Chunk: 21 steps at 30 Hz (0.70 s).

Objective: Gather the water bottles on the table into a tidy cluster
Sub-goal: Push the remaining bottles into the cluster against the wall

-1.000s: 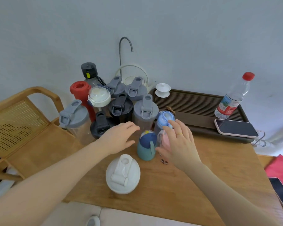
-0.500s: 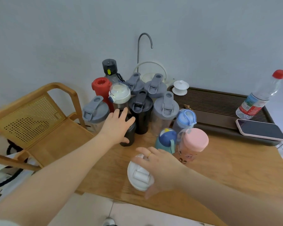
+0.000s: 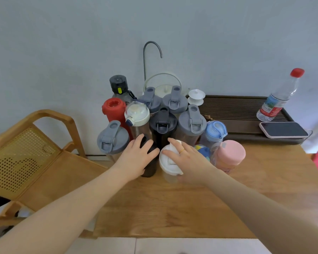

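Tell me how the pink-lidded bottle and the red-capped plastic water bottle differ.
The pink-lidded bottle stands on the wooden table, packed in with the other bottles; the red-capped plastic water bottle stands apart on the dark slatted tray. The pink-lidded bottle has a wide, rounded lid; the red-capped one narrows to a small screw cap. The red-capped one carries a printed label band around its clear body. Both stand upright and untouched by either hand.

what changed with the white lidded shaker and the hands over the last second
The right hand left the pink-lidded bottle, took the white-lidded shaker by its lid and brought it from the table's near edge up against the cluster. The left hand settled on the short black bottle. The clear plastic bottle and phone stayed put.
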Tool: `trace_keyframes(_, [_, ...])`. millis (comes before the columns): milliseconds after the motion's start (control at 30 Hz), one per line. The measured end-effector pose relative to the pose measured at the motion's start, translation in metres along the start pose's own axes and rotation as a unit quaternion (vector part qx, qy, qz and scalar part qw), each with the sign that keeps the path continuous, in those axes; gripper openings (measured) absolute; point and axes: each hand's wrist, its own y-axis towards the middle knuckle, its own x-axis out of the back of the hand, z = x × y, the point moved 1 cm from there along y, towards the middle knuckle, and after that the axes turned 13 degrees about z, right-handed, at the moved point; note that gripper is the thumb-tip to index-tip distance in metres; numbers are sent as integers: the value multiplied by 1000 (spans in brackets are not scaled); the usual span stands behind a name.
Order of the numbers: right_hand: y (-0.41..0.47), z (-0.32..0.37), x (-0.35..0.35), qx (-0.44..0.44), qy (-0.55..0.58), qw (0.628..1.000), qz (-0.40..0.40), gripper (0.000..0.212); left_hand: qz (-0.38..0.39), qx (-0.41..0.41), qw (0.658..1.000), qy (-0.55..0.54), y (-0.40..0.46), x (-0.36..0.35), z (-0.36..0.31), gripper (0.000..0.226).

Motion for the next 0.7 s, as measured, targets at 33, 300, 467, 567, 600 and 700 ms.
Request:
trace_keyframes(33, [1,2,-2,-18,1,1000,-7,79,-21,-3,1000,-2,0,-4,1,87])
trace_keyframes(300, [9,18,-19,-155,-15,977,-142,89,-127,7,991,-47,-21,1,33,93])
trace_keyframes(467, [13,49,-15,-194,21,961,-196,91,-94,71,985,-129,-33,-16,71,93])
trace_keyframes(567, [31,70,-7,-142,-9,967,-210,81,-45,66,983,-163,-31,-25,77,89])
trace_keyframes(600, [38,76,-7,-129,-19,970,-206,81,-49,57,986,-152,-30,-26,78,86])
trace_keyframes(700, [54,90,-12,-124,-31,975,-179,92,-82,32,988,-126,-28,-27,85,75])
